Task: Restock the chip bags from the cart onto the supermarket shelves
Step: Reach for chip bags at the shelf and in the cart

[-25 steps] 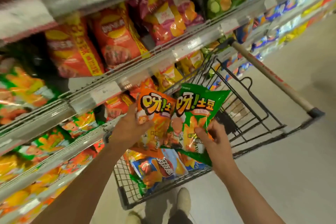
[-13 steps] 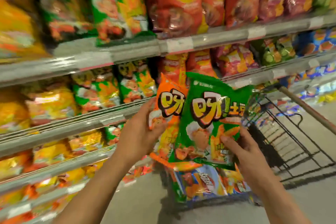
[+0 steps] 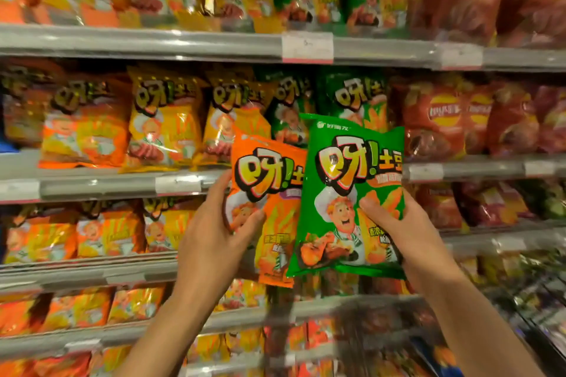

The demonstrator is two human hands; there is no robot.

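My left hand grips an orange chip bag by its left edge, thumb on the front. My right hand grips a green chip bag at its lower right, thumb across the front. The green bag overlaps the orange one's right side. Both bags are held upright in front of the second shelf, level with its front rail. Behind them on that shelf stand matching green bags and yellow bags. The cart is blurred at the bottom right.
Shelf rows run across the whole view, packed with orange, yellow, green and red chip bags. Red bags fill the right part of the second shelf. A price tag hangs on the upper shelf rail. More orange bags sit at the left.
Both hands have lifted the two bags out of the cart up to shelf height. The view has turned from the cart to face the shelves straight on.
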